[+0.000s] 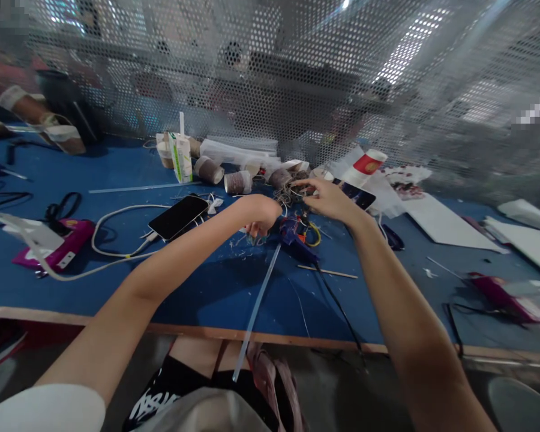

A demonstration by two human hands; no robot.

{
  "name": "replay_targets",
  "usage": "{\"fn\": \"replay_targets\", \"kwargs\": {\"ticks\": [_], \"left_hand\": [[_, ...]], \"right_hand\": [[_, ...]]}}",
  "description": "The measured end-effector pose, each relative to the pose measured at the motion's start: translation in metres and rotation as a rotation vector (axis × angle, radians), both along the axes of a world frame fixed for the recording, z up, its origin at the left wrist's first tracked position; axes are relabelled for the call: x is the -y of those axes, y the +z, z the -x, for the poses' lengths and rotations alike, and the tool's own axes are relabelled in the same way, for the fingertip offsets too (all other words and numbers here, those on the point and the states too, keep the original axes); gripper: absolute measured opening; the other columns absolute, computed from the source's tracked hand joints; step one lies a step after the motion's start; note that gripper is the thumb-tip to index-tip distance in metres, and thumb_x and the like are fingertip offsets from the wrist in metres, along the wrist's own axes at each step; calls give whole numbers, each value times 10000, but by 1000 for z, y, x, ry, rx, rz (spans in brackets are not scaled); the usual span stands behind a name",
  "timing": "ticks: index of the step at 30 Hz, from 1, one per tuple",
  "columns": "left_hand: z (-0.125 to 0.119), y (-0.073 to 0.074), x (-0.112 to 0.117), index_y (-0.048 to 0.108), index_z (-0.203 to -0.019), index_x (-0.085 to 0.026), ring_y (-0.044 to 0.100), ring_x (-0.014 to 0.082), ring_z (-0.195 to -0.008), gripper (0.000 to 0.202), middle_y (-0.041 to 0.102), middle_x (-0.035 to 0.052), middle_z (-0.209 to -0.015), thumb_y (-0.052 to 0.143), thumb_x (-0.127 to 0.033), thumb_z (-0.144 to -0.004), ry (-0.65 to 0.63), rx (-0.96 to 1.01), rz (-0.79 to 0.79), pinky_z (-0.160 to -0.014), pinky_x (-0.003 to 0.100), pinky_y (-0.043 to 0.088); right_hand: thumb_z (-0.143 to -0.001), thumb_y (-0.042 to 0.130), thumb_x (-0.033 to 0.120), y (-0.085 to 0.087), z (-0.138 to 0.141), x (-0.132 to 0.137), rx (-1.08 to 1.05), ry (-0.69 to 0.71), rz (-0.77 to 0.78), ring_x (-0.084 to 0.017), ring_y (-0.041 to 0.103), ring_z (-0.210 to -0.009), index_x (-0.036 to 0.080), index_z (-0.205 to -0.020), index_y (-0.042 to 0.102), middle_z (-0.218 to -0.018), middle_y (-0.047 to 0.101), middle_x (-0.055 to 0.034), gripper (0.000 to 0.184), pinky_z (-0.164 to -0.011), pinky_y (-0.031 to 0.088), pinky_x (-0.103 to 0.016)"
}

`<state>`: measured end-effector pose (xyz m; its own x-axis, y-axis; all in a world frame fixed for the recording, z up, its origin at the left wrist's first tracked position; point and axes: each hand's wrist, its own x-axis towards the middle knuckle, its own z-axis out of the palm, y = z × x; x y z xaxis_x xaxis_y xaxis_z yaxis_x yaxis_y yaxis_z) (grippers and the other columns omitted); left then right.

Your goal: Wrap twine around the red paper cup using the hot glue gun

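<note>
My left hand (pixel 260 215) is curled over the blue table (pixel 216 288), fingers bent down beside a blue glue gun (pixel 297 237); what it grips is hidden. A long clear glue stick (pixel 256 306) runs from the gun back toward the table's front edge. My right hand (pixel 326 198) reaches forward with fingers pinched at a tangle of thin wires (pixel 288 192) next to some small paper cups (pixel 238 182). What the pinch holds is too small to name.
A black phone (pixel 179 217) on a white cable lies left of my hands, a second phone (pixel 357 195) to the right. A milk carton (pixel 182 157), a red-and-white cup (pixel 364 168), magenta boxes (pixel 67 243) and white sheets (pixel 436 219) lie around. Perforated metal screen (pixel 297 78) behind.
</note>
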<state>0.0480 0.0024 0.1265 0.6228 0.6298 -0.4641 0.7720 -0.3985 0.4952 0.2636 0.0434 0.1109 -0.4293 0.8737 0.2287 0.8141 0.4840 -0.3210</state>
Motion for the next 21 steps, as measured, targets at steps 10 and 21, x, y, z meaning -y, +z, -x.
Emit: {"fn": "replay_targets", "kwargs": {"ticks": [10,21], "left_hand": [[58,31,13,606,-1281,-137,643,306,-1106,538,718,88,-1049,746,-245,-773,107,195,-542,-1039,471,439],[42,-143,-13,323,-1390,-155,535,377,-1310,1040,493,188,-1349,913,-203,-535,659,904,-701,-1177,555,362]], "right_hand": [[-779,684,436,-37,-23,46,36,94,-67,-286,600,-1001,179,-1076,591,-1088,600,-129,403,-919,529,-465],[-769,628,209,-60,27,92,374,-264,119,-347,625,-1070,135,-1056,514,-1134,566,-193,317,-858,538,-415]]}}
